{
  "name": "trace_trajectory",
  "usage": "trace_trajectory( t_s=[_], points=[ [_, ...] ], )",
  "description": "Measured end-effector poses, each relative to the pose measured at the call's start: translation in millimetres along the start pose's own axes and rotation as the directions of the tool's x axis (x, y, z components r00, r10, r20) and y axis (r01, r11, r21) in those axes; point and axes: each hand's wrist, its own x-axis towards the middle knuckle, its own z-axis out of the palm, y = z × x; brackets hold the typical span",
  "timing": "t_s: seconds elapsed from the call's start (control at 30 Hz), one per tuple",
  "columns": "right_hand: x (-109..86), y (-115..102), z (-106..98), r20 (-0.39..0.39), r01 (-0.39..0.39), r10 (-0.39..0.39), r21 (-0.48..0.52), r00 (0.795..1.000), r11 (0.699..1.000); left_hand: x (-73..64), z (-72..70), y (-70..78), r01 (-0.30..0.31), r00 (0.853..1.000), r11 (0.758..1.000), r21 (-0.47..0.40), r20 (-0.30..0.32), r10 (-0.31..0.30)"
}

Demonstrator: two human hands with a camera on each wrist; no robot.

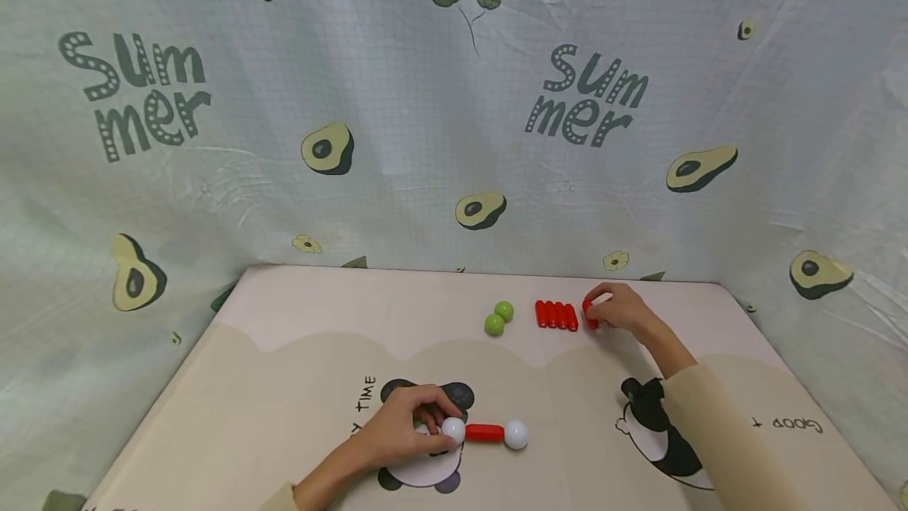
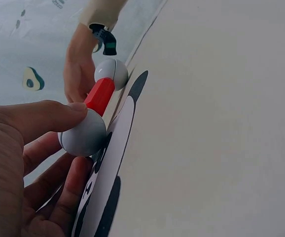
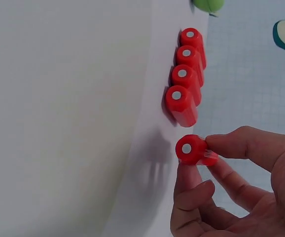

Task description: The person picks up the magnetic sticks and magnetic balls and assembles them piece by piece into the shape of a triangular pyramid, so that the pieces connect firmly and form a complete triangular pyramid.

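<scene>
My left hand [image 1: 404,430] pinches a glossy white ball [image 1: 453,430] between thumb and fingers, close over the printed panda. From that ball a red rod [image 1: 485,434] runs to a second white ball [image 1: 516,434], all joined in one line. A bit of green [image 1: 418,423] shows among the left fingers in the head view. Farther back, my right hand [image 1: 619,309] holds another red rod [image 3: 191,149] by thumb and fingertips; its end bears a round silvery disc. Left of it, several matching red rods [image 1: 556,315] lie side by side in a row.
Two green balls [image 1: 499,318] sit left of the row of rods. A pale tabletop cover [image 1: 284,385] with cartoon prints lies under everything. Behind it hangs a light curtain [image 1: 397,101] printed with avocados, meeting the table's back edge.
</scene>
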Motion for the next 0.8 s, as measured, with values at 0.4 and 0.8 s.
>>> trace_trajectory(
  t_s=[0.4, 0.8],
  points=[
    [-22.3, -16, -2, -0.010, 0.110, -0.109, 0.025, 0.994, 0.994, -0.2, -0.1, 0.7, 0.011, 1.000, 1.000, -0.003, -0.004, -0.011],
    [-49.8, -39, 20, -0.007, 0.252, -0.251, 0.020, 0.968, 0.968, 2.3, 0.5, -1.1, 0.011, 1.000, 1.000, 0.006, -0.002, -0.011]
  ],
)
